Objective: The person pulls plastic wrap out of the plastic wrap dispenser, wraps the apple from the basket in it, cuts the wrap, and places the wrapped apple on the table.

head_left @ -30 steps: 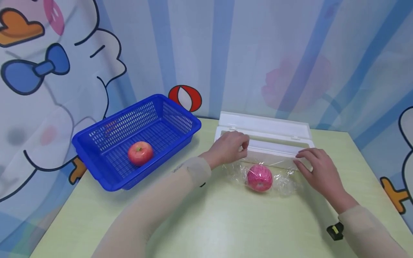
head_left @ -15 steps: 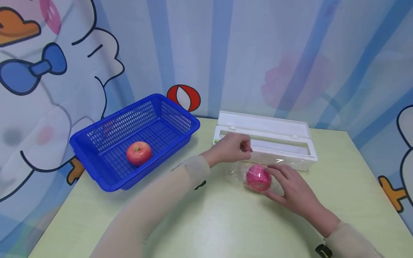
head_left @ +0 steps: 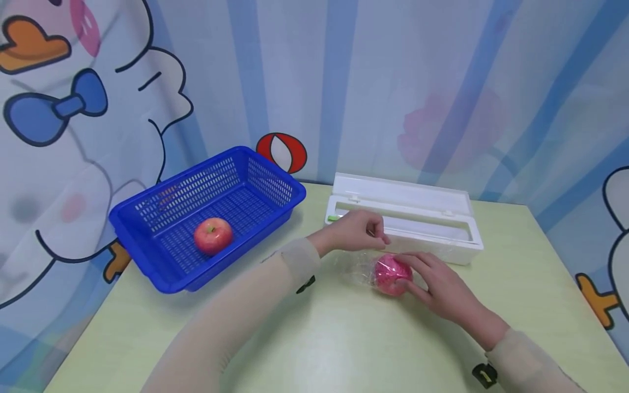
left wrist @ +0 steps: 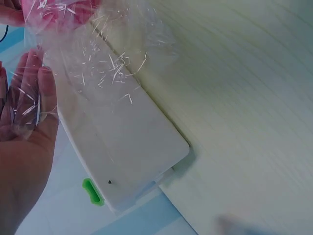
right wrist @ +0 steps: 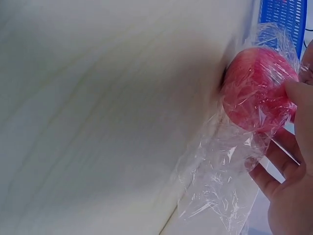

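A pinkish-red apple (head_left: 391, 274) wrapped in clear cling film sits on the table in front of a white cling film box (head_left: 432, 248). My right hand (head_left: 444, 286) grips its right side, thumb in front and fingers behind, as the right wrist view of the apple (right wrist: 259, 90) also shows. Loose film (right wrist: 215, 181) trails off the fruit there. Just behind and left of the apple, my left hand (head_left: 356, 229) is bent over the box's front edge with fingers curled on the film. In the left wrist view, crinkled film (left wrist: 110, 63) spreads across those fingers.
A blue slotted basket (head_left: 265, 240) stands on the left of the table, with a bare red apple (head_left: 213, 236) in it. The box's lid (head_left: 403, 192) is raised against the patterned curtain behind. A green slider (left wrist: 93, 192) shows at the box's end.
My right hand has left the box's right end, come left and down to the apple, and closed round it. The left hand has shifted slightly right.
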Tool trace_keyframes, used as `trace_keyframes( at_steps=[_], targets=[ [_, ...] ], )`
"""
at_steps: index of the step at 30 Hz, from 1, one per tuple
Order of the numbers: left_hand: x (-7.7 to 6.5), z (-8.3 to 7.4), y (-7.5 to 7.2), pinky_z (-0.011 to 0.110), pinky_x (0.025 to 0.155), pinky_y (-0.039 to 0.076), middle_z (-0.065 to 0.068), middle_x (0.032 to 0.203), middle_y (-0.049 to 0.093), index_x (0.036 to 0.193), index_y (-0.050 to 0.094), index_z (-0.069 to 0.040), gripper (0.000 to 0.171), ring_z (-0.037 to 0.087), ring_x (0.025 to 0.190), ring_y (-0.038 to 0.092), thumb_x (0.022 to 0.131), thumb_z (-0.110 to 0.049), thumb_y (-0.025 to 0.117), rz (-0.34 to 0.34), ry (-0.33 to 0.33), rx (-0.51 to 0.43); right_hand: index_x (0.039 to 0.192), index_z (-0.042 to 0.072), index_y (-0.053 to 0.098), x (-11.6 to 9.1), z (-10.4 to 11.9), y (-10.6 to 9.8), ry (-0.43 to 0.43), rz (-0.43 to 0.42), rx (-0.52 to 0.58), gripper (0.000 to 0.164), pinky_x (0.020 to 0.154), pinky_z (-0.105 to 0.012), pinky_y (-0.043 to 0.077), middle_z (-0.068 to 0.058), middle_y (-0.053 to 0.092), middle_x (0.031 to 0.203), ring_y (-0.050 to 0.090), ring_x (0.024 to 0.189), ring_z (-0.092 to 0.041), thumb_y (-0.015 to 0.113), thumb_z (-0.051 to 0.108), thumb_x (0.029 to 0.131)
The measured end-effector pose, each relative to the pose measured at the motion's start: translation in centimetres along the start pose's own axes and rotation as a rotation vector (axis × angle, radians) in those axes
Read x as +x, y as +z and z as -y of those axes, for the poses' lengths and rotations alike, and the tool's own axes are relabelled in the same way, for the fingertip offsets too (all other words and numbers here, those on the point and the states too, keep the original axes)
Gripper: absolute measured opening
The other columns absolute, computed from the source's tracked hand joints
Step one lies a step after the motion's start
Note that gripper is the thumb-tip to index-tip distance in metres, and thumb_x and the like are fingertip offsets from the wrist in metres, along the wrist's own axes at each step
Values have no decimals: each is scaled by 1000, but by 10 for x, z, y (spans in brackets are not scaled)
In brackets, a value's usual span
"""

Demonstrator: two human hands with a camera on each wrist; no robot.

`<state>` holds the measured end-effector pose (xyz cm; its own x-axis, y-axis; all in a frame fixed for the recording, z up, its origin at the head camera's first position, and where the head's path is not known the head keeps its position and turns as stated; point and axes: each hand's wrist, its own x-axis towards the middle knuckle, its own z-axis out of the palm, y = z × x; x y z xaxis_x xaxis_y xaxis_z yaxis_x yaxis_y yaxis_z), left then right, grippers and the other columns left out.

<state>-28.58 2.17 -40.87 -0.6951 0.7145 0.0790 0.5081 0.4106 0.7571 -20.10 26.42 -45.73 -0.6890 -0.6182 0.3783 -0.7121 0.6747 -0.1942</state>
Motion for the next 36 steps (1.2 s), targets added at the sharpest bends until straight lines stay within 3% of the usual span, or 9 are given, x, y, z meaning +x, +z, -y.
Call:
trace_keyframes(
  at_steps=[9,16,23,28,33,36],
  targets=[
    [0,6,1,27,63,44,-6,79,60,82,52,-16,18,13,71,52,91,-28,63,62,-38,10,132,22,46,5,2,2,41,32,34,48,90,-39,42,6,48,124,45,115,-15,66,31,89],
    [-6,10,2,28,65,46,-10,92,62,84,52,-14,15,9,82,56,92,-24,60,105,-69,-66,132,20,47,9,4,6,119,83,90,42,88,-38,44,6,52,121,49,111,-14,57,37,95],
    [-10,15,2,28,72,46,-13,97,63,85,52,-12,13,0,93,57,93,-19,59,120,-74,-134,125,18,47,18,4,7,225,46,239,48,76,-34,48,8,55,105,53,93,-10,66,42,88],
    [-14,18,1,28,75,46,-13,99,63,85,51,-11,13,1,94,57,93,-17,59,122,-77,-163,131,22,45,24,2,4,194,20,178,57,69,-29,46,5,48,114,48,89,-15,69,45,84],
    [-19,18,-2,28,77,46,-9,100,63,84,51,-10,11,3,95,57,93,-14,57,140,-70,-172,138,25,39,32,2,2,140,101,205,61,58,-24,43,8,42,129,48,74,-11,65,46,87],
    [-20,19,-3,29,73,47,-8,98,64,84,53,-12,10,6,89,57,92,-15,58,140,-54,-135,136,21,42,37,1,4,123,143,253,58,56,-24,43,6,50,121,48,67,-9,64,45,87]
  ],
)
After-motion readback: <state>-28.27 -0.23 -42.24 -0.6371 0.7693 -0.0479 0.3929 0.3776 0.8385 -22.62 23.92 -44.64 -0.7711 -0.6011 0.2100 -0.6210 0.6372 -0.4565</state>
